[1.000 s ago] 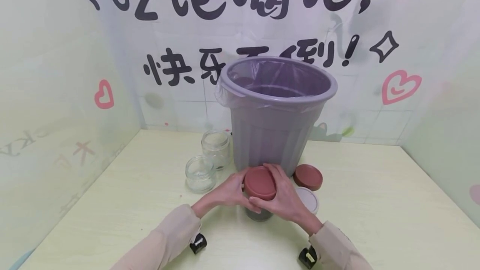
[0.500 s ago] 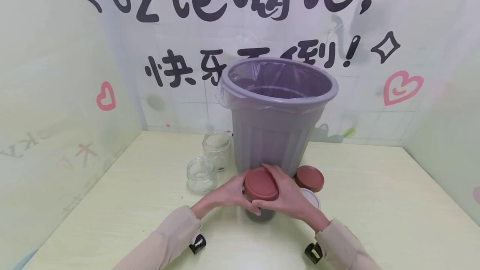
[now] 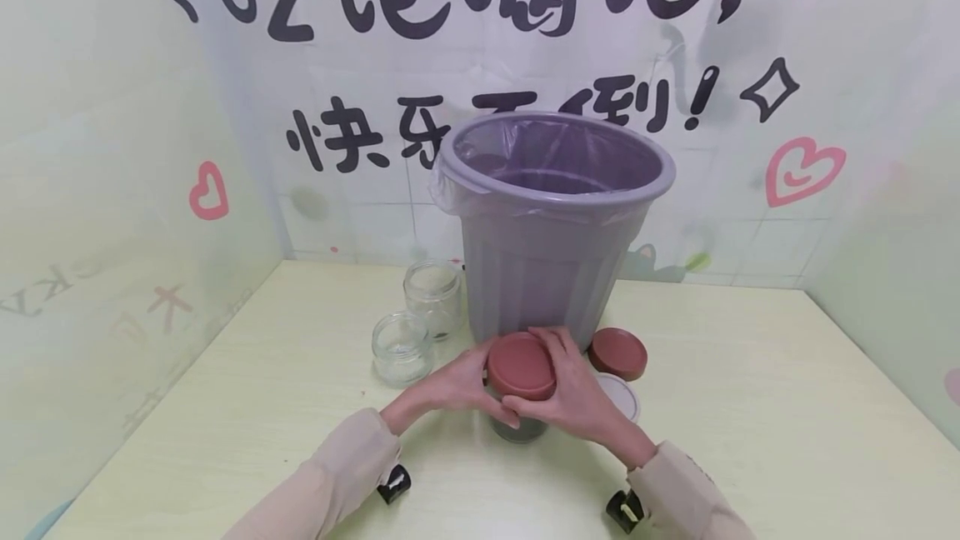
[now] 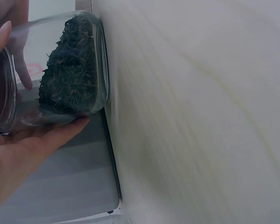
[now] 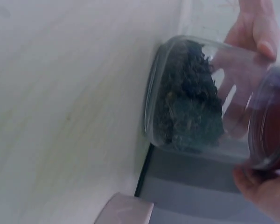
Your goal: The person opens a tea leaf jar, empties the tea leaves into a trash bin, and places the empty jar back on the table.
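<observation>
A glass jar (image 4: pixel 60 70) with dark, dried leaf-like shreds heaped at its base stands on the table, a reddish-brown lid (image 3: pixel 521 367) on top. My left hand (image 3: pixel 459 382) is wrapped round the jar's glass side, its fingers showing through the wall in the right wrist view. From the right, my right hand (image 3: pixel 573 394) grips the lid, thumb along the near edge and fingers over the far side. The jar's lower part (image 3: pixel 517 430) shows beneath both hands in the head view.
Two lidless glass jars (image 3: pixel 401 348) stand left of the hands. Close behind rises a grey-purple bin (image 3: pixel 551 265) with a clear plastic liner. To the right lie another reddish-brown lid (image 3: pixel 617 354) and a whitish round thing (image 3: pixel 619 396), partly hidden by the right hand.
My right wrist has swung slightly outward to the right, with the fingers still on the lid. The left hand keeps its hold, and the jar stays in place.
</observation>
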`<action>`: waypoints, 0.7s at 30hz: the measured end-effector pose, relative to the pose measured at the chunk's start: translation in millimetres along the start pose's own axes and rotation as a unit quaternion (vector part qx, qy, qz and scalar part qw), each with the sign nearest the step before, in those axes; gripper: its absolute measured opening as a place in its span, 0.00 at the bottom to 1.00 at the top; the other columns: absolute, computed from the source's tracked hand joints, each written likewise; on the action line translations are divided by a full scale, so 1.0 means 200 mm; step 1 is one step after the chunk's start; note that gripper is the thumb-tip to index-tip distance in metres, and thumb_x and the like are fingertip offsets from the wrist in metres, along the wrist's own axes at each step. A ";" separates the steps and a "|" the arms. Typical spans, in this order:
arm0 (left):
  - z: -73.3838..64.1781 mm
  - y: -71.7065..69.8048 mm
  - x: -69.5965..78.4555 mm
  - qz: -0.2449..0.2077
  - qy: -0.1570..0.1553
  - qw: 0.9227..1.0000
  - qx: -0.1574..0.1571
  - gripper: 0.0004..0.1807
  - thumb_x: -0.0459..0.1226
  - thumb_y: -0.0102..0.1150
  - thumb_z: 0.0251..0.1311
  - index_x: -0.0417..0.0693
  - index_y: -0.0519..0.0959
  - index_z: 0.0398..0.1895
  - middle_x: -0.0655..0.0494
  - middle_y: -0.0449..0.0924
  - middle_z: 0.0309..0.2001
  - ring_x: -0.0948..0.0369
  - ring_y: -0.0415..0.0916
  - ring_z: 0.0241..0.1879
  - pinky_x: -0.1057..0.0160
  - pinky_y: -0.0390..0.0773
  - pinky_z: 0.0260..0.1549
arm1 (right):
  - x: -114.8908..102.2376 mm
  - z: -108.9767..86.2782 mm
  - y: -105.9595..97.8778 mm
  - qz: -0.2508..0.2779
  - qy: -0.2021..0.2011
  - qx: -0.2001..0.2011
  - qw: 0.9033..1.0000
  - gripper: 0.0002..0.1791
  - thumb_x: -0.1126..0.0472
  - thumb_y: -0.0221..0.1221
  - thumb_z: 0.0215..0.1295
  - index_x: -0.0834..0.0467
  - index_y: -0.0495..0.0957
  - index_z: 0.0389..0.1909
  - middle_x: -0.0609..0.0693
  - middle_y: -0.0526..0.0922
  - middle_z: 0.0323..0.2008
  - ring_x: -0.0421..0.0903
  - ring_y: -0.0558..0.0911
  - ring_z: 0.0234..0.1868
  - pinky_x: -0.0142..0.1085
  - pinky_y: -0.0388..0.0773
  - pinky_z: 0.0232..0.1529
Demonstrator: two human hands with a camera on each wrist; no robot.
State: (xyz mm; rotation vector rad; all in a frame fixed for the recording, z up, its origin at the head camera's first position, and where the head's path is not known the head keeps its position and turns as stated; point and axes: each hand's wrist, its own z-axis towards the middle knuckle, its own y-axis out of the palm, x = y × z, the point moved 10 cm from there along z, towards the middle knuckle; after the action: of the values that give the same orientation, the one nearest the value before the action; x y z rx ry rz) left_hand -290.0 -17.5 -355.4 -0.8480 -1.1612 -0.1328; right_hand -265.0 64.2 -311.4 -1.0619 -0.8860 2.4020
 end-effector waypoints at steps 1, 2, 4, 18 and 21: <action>0.00 0.00 0.00 0.002 -0.003 1.000 0.000 0.47 0.37 0.75 0.31 0.45 0.60 0.59 0.56 0.69 0.52 0.61 0.67 0.52 0.64 0.68 0.51 | 0.00 0.00 0.00 0.006 -0.003 -0.009 1.000 0.43 0.50 0.69 0.39 0.64 0.63 0.56 0.53 0.67 0.49 0.45 0.73 0.44 0.38 0.75 0.42; 0.00 0.00 0.00 0.004 -0.002 1.000 0.002 0.47 0.37 0.75 0.31 0.45 0.60 0.59 0.56 0.69 0.52 0.61 0.67 0.52 0.64 0.68 0.51 | 0.00 0.00 0.00 0.015 -0.008 -0.019 1.000 0.43 0.51 0.69 0.40 0.64 0.62 0.57 0.53 0.68 0.49 0.45 0.73 0.45 0.39 0.75 0.43; 0.00 -0.01 0.00 0.008 0.001 1.000 0.004 0.47 0.37 0.75 0.31 0.44 0.60 0.59 0.54 0.69 0.52 0.60 0.67 0.52 0.63 0.68 0.52 | 0.00 0.00 0.01 0.028 -0.018 -0.036 0.999 0.43 0.52 0.68 0.41 0.64 0.61 0.58 0.53 0.68 0.50 0.45 0.73 0.46 0.39 0.74 0.44; -0.01 0.00 0.01 0.003 0.011 1.000 -0.001 0.47 0.37 0.73 0.34 0.43 0.57 0.61 0.51 0.68 0.55 0.58 0.66 0.54 0.63 0.67 0.53 | -0.04 -0.02 -0.01 -0.033 0.004 0.026 0.999 0.51 0.39 0.66 0.38 0.65 0.58 0.59 0.56 0.67 0.49 0.46 0.72 0.44 0.39 0.76 0.40; -0.01 0.00 0.01 0.000 0.014 1.000 -0.001 0.47 0.36 0.73 0.34 0.42 0.57 0.60 0.51 0.68 0.54 0.57 0.66 0.54 0.63 0.67 0.53 | -0.06 -0.02 -0.02 -0.073 -0.009 0.057 0.996 0.51 0.34 0.64 0.38 0.66 0.61 0.56 0.57 0.66 0.47 0.47 0.72 0.42 0.37 0.76 0.38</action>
State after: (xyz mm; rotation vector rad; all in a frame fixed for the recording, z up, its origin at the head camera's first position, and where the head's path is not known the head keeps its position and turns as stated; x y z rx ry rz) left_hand -287.2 -17.9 -353.5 -0.8455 -1.1343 -0.1459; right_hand -254.0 61.6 -304.3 -0.9023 -0.7946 2.3140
